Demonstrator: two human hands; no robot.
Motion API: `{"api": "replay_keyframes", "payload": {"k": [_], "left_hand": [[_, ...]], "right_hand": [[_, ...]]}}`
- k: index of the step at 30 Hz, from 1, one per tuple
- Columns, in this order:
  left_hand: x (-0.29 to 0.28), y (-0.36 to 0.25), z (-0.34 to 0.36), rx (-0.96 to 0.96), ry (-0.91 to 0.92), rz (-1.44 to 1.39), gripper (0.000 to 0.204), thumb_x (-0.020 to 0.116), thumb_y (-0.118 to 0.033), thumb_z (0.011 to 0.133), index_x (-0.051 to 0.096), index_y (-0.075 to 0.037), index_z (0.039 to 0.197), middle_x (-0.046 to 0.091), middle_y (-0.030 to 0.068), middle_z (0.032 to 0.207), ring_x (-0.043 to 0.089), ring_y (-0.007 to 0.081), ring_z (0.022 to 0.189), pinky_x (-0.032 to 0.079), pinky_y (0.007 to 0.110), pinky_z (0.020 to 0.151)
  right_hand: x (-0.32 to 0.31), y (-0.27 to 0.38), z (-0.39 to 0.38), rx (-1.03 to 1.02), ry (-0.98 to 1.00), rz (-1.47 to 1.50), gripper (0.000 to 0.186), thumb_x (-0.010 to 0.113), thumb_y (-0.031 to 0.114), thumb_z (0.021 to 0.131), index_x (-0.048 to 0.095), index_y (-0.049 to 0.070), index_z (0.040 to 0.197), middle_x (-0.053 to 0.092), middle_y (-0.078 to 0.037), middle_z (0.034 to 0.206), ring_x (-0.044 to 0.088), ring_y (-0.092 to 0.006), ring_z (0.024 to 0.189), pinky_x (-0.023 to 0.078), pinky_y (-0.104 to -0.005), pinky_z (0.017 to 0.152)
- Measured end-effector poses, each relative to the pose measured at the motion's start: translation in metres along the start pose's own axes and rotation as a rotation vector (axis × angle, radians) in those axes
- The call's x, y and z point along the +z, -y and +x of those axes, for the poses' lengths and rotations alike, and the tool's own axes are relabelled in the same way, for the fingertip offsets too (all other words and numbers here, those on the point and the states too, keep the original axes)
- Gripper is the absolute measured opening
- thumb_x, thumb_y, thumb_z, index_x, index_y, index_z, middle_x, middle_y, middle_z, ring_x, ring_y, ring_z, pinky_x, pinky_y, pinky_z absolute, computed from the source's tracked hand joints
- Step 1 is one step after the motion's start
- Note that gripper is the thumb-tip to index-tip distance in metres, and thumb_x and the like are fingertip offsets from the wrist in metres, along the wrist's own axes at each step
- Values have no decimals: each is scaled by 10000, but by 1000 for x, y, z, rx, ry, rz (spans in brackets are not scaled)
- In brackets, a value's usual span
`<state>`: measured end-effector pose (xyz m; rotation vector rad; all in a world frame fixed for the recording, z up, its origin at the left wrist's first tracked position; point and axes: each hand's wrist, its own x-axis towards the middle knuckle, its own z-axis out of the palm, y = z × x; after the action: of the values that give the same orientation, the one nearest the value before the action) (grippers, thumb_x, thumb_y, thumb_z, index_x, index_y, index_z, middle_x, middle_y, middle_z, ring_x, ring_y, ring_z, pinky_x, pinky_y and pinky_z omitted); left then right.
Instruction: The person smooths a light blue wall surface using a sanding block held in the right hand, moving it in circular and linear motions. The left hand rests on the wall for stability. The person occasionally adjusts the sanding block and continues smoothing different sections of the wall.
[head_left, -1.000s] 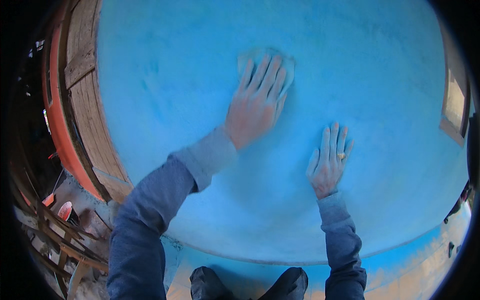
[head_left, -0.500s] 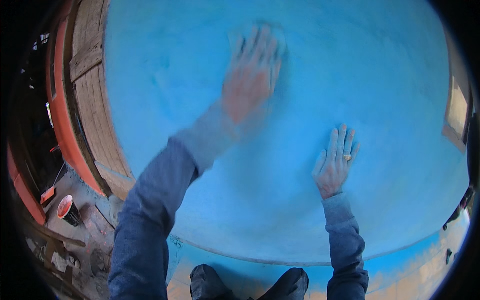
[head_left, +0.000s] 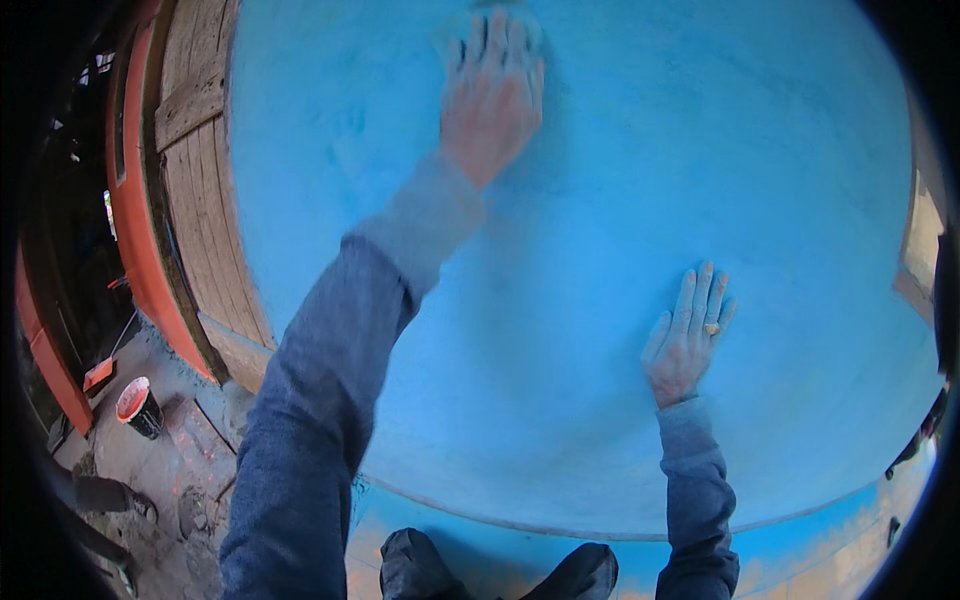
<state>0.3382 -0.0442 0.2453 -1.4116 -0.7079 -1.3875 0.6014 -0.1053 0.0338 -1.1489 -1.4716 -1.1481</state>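
High on a blue wall (head_left: 620, 180), my left hand (head_left: 490, 105) lies flat, its fingers stretched upward and slightly blurred. A thin pale sheet, apparently sandpaper (head_left: 449, 38), shows at the fingertips' edges, pressed between that hand and the wall; most of it is hidden. Lower and to the right, my right hand (head_left: 683, 340) rests against the same wall with fingers extended and thumb apart, holding nothing. Pale dust coats both hands, and a ring sits on one right finger.
A plank door (head_left: 195, 190) in an orange-red frame (head_left: 150, 250) borders the wall at left. On the floor there stand a black bucket (head_left: 143, 412) with orange-red paint and an orange-red paint roller (head_left: 100, 374). Another person's legs (head_left: 95, 494) show lower left. A blue-stained ledge (head_left: 790, 545) runs below.
My left hand has slid upward along the wall with the sheet. My right hand stays flat on the wall. The view has shifted slightly, and another person's legs now show at lower left.
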Motion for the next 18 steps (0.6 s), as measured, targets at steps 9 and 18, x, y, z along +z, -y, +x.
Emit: {"api": "replay_keyframes", "payload": {"k": [9, 18], "left_hand": [[-33, -13, -102, 43, 145, -18, 471, 500, -208, 941, 433, 15, 1351, 382, 239, 1423, 360, 435, 1301, 281, 520, 1076], [-14, 25, -44, 8, 62, 40, 489, 524, -151, 925, 413, 30, 1366, 322, 219, 1471, 294, 438, 1350, 217, 561, 1098]], "right_hand": [[1, 2, 1, 12, -9, -8, 609, 501, 106, 838, 339, -9, 1414, 285, -168, 1510, 182, -374, 1423, 103, -575, 1129], [2, 2, 1, -11, -21, -5, 608, 487, 101, 844, 328, -12, 1420, 275, -174, 1512, 184, -375, 1422, 104, -572, 1130]]}}
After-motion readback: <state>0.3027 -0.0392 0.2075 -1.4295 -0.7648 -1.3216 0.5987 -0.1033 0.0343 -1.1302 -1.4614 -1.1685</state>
